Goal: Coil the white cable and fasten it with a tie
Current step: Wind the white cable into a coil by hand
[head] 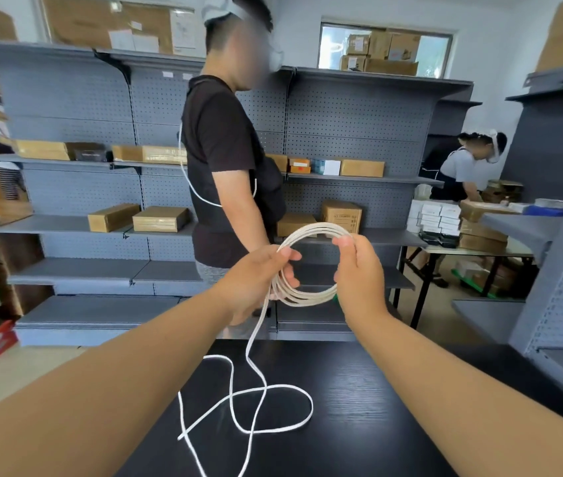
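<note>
Black bench (pixel 359 390) under slack; my left hand (pixel 256 280) grips white cable (pixel 307 263) coil, right hand (pixel 359 266) pinches top loop. Keep loops even.

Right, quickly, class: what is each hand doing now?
Left hand: grips the left side of the coiled white cable.
Right hand: pinches the coil's upper right.

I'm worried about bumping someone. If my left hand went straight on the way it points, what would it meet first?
Probably the person in the black shirt, who stands just beyond the left hand that grips the white cable coil. Depth is unclear, so the gap may be wider than it looks.
</note>
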Motion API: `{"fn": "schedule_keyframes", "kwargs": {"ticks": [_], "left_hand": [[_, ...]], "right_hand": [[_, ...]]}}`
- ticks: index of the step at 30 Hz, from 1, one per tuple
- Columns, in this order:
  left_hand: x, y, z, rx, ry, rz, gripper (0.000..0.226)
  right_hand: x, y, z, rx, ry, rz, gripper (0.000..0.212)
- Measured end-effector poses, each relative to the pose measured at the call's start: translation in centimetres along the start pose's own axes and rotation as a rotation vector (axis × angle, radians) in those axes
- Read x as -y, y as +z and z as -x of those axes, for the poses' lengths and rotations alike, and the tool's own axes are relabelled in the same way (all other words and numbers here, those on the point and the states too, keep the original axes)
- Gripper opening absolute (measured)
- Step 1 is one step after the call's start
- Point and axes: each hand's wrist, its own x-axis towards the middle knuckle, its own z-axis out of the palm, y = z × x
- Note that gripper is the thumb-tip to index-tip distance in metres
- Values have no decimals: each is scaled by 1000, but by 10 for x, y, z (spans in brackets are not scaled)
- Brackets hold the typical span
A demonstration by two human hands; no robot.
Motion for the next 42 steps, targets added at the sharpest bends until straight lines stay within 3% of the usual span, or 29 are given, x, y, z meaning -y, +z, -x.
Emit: {"fn": "schedule_keyframes", "kwargs": {"ticks": [5,8,11,15,20,27,32,36,42], "left_hand": [[0,18,4,-271,198,-357,25],[0,22,6,-329,259,-542,28],[-2,22,4,-309,263,-668,28],[-6,20,3,-233,242,-829,28],[-12,15,5,-117,202,-921,32],[-8,5,7,-32,134,-800,34],[3,-4,14,29,15,-394,28],[10,-12,19,65,-29,-200,29],[11,-8,23,3,63,-99,23]], "right_hand": [[-5,-3,14,66,110,-118,23],[-6,-10,15,159,141,-108,23],[-7,-20,7,237,76,-39,15],[0,-25,-2,351,51,-9,31],[4,-24,-6,499,-35,177,27],[7,-15,-5,458,-148,381,26],[7,-9,1,398,-179,446,26],[4,-4,5,298,-216,435,23],[6,4,15,69,-175,269,22]]}}
